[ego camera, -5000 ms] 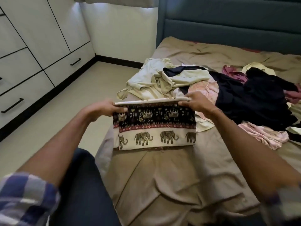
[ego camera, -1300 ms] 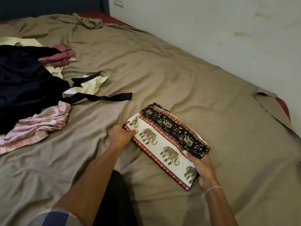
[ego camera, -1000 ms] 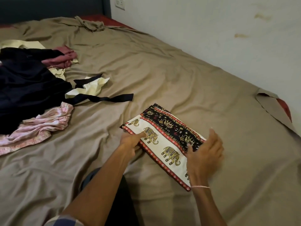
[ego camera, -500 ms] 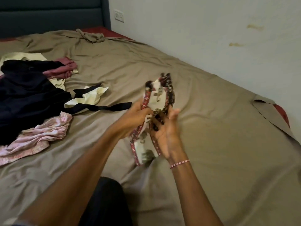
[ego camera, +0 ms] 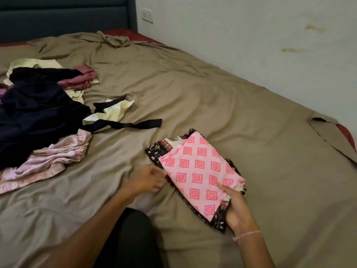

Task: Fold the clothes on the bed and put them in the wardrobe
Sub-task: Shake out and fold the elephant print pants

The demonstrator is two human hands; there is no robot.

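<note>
One bundle (left hand, right hand)

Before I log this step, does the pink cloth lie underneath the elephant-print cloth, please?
No, the pink cloth lies on top; the elephant-print cloth shows beneath its edges.

**Two folded, five loose**

Folded: one pink diamond-print cloth and one elephant-print cloth. Loose: one dark garment, one pale pink garment, one maroon garment, two cream pieces. One bed, one left hand, one right hand.
</note>
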